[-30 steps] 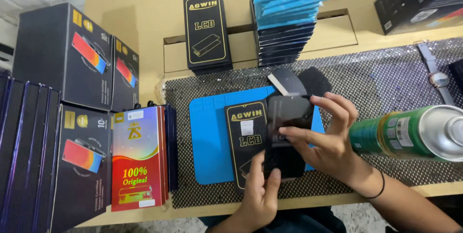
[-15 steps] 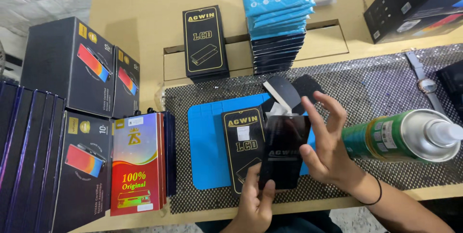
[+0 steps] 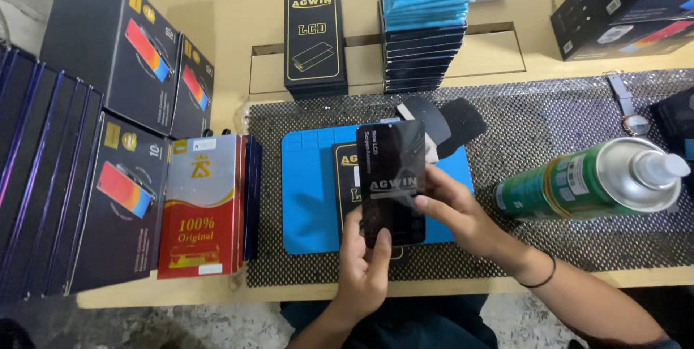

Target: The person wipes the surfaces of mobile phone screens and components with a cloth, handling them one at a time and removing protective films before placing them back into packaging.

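Running off the left edge, the row of dark upright boxes (image 3: 36, 175) is cut so that their full count cannot be told, and the black cartons (image 3: 622, 9) at the top right corner are likewise clipped. A dark thing at the far right edge, behind the spray can, is too cropped to identify. The tan table (image 3: 217, 2) carries everything, its near edge showing above a grey floor. A black dotted mat (image 3: 549, 132) covers the right part of the table, and a blue work mat (image 3: 311, 190) lies on it. To the left stand a red box (image 3: 199, 208) and more dark boxes; at the back are a black flat box (image 3: 313, 38) and a stack of blue-and-black packs (image 3: 426, 16). A green spray can (image 3: 585, 179) lies on its side on the dotted mat, with a wristwatch (image 3: 627, 107) beyond it. Two dark oval pads (image 3: 452, 121) lie by the blue mat, partly hidden.

Both forearms come in from the bottom edge. The left hand (image 3: 365, 266) grips the lower end of a black glossy sleeve (image 3: 390, 179), fingers curled round it from below. The right hand (image 3: 455, 208), a dark band at its wrist, pinches the sleeve's right edge between thumb and fingers. The sleeve is held tilted above the blue mat, hiding most of a second black box (image 3: 345, 183) that lies there.
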